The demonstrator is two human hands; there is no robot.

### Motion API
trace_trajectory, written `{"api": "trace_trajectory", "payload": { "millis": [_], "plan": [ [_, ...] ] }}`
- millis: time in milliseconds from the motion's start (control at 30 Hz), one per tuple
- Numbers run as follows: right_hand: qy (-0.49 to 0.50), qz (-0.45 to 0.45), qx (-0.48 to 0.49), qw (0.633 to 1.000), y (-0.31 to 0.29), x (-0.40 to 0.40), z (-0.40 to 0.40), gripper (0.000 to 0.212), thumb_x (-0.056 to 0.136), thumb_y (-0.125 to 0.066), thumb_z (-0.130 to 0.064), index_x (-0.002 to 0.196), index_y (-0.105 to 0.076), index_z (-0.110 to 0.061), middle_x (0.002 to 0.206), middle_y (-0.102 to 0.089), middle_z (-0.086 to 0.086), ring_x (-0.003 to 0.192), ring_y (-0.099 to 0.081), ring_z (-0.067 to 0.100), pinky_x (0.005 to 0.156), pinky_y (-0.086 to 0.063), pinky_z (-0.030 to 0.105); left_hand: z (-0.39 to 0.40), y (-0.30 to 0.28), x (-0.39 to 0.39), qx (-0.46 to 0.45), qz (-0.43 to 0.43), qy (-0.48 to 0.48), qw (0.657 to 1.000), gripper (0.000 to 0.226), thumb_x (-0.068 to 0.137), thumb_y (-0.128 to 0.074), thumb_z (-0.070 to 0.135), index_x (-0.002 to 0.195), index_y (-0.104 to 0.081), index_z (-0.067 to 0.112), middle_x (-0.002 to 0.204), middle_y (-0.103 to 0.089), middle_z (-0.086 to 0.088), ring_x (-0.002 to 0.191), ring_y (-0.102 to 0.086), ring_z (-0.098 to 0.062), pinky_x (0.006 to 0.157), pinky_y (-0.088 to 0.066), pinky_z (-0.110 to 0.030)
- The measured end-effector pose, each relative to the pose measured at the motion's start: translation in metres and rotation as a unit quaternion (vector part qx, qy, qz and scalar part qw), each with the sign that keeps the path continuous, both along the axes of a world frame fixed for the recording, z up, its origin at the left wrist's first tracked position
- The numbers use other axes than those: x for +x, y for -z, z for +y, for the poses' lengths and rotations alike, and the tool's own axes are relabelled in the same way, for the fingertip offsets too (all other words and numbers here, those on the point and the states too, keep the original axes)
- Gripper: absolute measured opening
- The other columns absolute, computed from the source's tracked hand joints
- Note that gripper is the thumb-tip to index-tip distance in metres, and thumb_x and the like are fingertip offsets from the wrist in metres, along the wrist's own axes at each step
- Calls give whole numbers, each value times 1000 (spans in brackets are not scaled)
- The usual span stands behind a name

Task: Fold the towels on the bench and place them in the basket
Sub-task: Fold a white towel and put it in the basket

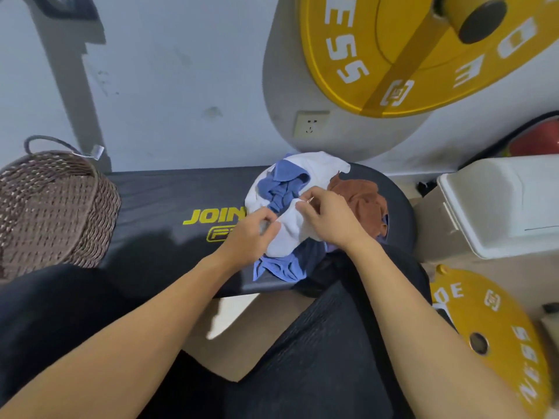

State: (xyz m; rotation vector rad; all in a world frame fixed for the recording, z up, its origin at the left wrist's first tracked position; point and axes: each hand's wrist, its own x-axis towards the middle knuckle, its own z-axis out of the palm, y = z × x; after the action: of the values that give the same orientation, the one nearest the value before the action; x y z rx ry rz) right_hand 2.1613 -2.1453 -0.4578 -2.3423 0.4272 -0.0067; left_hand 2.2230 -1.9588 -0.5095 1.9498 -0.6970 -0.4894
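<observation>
Left hand [254, 234] and right hand [328, 220], fingers curled, each pinching an edge of the white towel [290, 234]. Beneath and beside it, crumpled blue towel [281, 189] and brown towel [363, 201], heaped on black bench [169, 201]. Wicker basket [51, 207] at far left.

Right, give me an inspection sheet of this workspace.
Surface: black padded bench with yellow lettering.
Job's things: white towel, blue towel and brown towel heaped unfolded at the bench's right end; wicker basket at its left end, contents hidden.
Clutter: nothing seen.
Hands: left hand and right hand both pinch the white towel.
Cables: nothing seen.
Surroundings: wall socket, yellow weight plates, white bin.
</observation>
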Motion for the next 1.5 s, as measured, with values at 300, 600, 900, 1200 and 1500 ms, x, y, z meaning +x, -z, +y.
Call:
{"api": "trace_trajectory", "payload": {
  "millis": [300,600,900,1200,1500],
  "plan": [
    [-116,-43,209,970,-77,10,64,10,94,-66,-22,89,-64,-12,58,-48,-12,53,-47,6,56,-44,16,93,-82,30,13,-18,8,1000,10,98,-56,29,88,-58,30,66,-59,4,58,-47,-8,57,-40,-22],
    [-260,50,22,964,-66,38,78,10,91,-66,-25,90,-67,-16,84,-71,2,81,-66,18,79,-54,35,187,-74,65,145,-66,-46,986,13,94,-59,29,81,-58,30,62,-56,13,56,-48,-6,58,-42,-28],
    [-237,240,-329,882,33,67,17,80,78,-73,-42,147,-33,-29,145,-24,10,130,-30,39,96,-43,49,108,7,91,330,-36,72,940,14,91,-56,33,78,-51,34,88,-57,8,87,-58,-21,82,-51,-38],
    [-258,221,-285,896,50,105,14,26,89,-53,-10,113,-61,-13,111,-61,10,90,-57,27,71,-40,30,80,58,108,403,-19,28,915,80,79,-71,38,145,-32,17,136,-38,-8,125,-40,-26,100,-44,-42],
    [-198,333,-355,851,-22,101,-11,34,73,-71,-39,67,-48,-17,67,-51,0,57,-49,17,48,-32,25,88,70,107,393,-32,30,918,34,81,-69,44,105,-53,27,101,-64,6,81,-58,-14,66,-43,-31]
  ]
}}
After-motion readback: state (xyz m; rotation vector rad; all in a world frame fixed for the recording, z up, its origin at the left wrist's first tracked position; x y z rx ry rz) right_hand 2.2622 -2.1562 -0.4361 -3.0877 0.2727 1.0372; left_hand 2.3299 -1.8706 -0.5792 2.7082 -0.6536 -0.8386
